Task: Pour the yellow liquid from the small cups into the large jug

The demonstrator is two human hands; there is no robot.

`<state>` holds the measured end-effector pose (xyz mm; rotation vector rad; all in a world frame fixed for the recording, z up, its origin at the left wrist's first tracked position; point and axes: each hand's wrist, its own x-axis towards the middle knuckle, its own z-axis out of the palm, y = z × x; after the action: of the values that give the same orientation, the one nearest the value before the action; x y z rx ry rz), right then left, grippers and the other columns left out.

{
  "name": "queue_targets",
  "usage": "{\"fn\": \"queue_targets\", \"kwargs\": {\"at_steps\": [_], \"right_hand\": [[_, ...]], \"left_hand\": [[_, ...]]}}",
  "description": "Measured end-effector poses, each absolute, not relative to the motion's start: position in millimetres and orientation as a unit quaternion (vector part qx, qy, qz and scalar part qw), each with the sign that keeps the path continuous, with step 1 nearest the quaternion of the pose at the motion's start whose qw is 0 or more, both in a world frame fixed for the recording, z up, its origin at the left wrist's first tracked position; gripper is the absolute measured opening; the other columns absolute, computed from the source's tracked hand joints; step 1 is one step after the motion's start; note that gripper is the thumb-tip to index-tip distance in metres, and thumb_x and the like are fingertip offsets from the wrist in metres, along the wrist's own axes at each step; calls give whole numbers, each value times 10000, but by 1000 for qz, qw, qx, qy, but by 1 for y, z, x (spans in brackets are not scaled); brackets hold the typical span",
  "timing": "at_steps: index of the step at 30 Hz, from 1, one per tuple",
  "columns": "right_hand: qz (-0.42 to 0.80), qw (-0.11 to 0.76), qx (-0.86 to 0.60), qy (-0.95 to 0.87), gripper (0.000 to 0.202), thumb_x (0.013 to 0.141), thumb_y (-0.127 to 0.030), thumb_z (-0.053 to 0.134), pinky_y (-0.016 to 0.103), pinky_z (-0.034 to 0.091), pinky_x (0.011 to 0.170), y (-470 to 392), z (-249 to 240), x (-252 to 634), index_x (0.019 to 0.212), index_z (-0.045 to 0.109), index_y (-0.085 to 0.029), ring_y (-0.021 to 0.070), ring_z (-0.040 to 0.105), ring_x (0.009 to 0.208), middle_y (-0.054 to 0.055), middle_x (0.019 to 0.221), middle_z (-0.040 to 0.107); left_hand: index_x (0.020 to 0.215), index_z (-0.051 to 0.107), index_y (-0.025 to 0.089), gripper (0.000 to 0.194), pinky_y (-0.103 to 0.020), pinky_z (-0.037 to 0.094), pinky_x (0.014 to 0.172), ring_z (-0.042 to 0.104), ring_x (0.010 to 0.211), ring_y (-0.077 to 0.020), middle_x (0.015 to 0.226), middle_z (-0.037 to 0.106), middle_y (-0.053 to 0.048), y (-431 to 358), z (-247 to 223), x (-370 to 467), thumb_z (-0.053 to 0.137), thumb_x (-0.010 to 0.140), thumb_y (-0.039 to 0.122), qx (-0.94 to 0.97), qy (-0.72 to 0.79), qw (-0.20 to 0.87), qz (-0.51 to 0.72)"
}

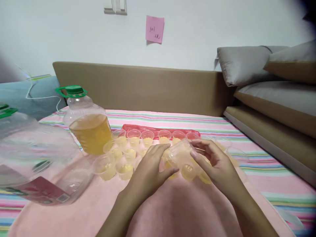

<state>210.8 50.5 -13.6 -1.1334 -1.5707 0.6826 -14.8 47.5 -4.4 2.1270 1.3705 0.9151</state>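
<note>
A clear plastic cup [178, 152] is tilted on its side above the rows of cups, with my right hand [215, 161] closed around its right end. My left hand [151, 166] is at the cup's other end, thumb and fingers apart; whether its fingertips touch the cup I cannot tell. Beneath and around both hands stand several clear cups, such as this front-left cup [125, 168], each with some yellow liquid low inside. My hands and the held cup hide some of them.
On the left stand a large bottle [91, 131] part full of amber liquid and a clear bottle [49, 141] with a green cap. Behind the cups lies a red plastic bag [160, 129]. Grey cushions [247, 64] are stacked at right. A pink cloth [172, 210] lies underneath.
</note>
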Motion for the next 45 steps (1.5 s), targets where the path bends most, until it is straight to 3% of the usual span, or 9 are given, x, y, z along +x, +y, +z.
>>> {"fn": "queue_targets", "kwargs": {"at_steps": [3, 7, 12, 16, 19, 23, 26, 38, 45], "right_hand": [[290, 537, -469, -639, 341, 940, -472, 717, 503, 521, 1089, 51, -15, 208, 1226, 597, -329, 256, 646, 1254, 51, 1284, 685], [307, 547, -461, -627, 553, 924, -441, 744, 543, 519, 1094, 50, -17, 207, 1389, 456, -362, 263, 627, 1294, 69, 1331, 667], [282, 499, -491, -656, 295, 944, -466, 713, 537, 512, 1102, 47, -15, 206, 1209, 666, -343, 272, 639, 1272, 44, 1327, 688], [275, 526, -482, -644, 450, 933, -455, 729, 529, 537, 1077, 46, -13, 204, 1354, 587, -381, 269, 632, 1285, 38, 1366, 674], [258, 506, -495, -658, 328, 941, -452, 717, 535, 526, 1085, 44, -12, 204, 1253, 667, -365, 271, 643, 1265, 35, 1338, 689], [246, 526, -485, -654, 458, 940, -439, 716, 538, 540, 1066, 42, -11, 203, 1374, 582, -380, 279, 634, 1283, 51, 1355, 678], [241, 506, -497, -663, 368, 942, -453, 708, 547, 527, 1078, 41, -10, 202, 1296, 649, -373, 284, 638, 1272, 45, 1345, 686], [237, 513, -511, -648, 313, 921, -467, 725, 525, 525, 1076, 41, -10, 201, 1215, 673, -370, 265, 655, 1237, 16, 1294, 707], [234, 519, -507, -647, 380, 926, -459, 724, 559, 515, 1088, 40, -10, 199, 1289, 660, -366, 292, 641, 1281, 46, 1343, 699]], "left_hand": [[1416, 534, 270, 577, -539, 472, 1148, 556, 1377, -316, 1473, 611, -66, 48, -7, -15, 762, 906, 415, 775, 498, 219, 323], [1413, 528, 273, 566, -528, 471, 1154, 554, 1379, -307, 1478, 610, -61, 52, -11, -17, 761, 910, 390, 780, 498, 206, 316], [1387, 547, 283, 514, -510, 484, 1142, 566, 1363, -298, 1451, 631, -43, 53, -11, -16, 747, 923, 378, 783, 495, 204, 317], [1382, 549, 279, 512, -494, 487, 1138, 568, 1355, -287, 1446, 633, -37, 51, -10, -15, 751, 920, 363, 781, 495, 203, 321], [1385, 543, 285, 515, -495, 489, 1130, 572, 1346, -284, 1439, 636, -34, 50, -9, -15, 752, 920, 353, 783, 493, 206, 317], [1387, 538, 288, 519, -510, 481, 1136, 565, 1359, -297, 1453, 628, -42, 49, -7, -16, 752, 918, 344, 783, 495, 207, 316], [1383, 541, 287, 516, -507, 479, 1140, 566, 1361, -295, 1450, 631, -42, 50, -6, -16, 755, 917, 342, 784, 493, 208, 315], [1400, 531, 287, 534, -502, 478, 1146, 563, 1365, -288, 1454, 627, -36, 50, -8, -17, 754, 920, 353, 787, 492, 199, 315], [1404, 528, 285, 522, -515, 478, 1145, 562, 1372, -291, 1465, 622, -50, 50, -4, -17, 741, 929, 333, 787, 492, 198, 314]]}}
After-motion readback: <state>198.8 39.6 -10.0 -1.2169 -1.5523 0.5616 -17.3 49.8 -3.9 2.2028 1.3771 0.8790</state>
